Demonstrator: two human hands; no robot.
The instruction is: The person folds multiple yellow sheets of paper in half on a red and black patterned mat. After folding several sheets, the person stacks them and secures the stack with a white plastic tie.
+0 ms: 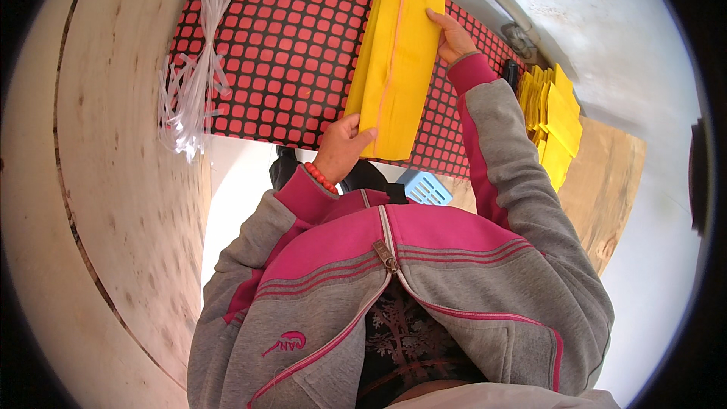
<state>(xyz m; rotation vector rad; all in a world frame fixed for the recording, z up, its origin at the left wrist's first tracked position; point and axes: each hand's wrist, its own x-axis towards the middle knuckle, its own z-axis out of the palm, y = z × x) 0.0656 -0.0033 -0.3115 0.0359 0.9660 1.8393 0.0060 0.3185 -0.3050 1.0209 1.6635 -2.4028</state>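
Note:
A long stack of folded yellow sheets (405,68), with a thin pinkish line running along its length, lies across the red-and-black checked table cover (280,53). Whether the sheets are cloth or paper I cannot tell. My left hand (342,148) grips the stack's near left corner, thumb on top and some fingers hidden. At the far right edge, my right hand (454,38) holds the same stack, its thumb over the upper face and its other fingers partly out of sight. A red bead bracelet (321,179) circles my left wrist.
A bundle of clear plastic strips (204,60) hangs over the table's left end. More folded yellow pieces (553,117) are piled at the right, beside a wooden board (609,174). Below the near edge is a blue slotted stool or basket (425,188). A pale wall borders the right side.

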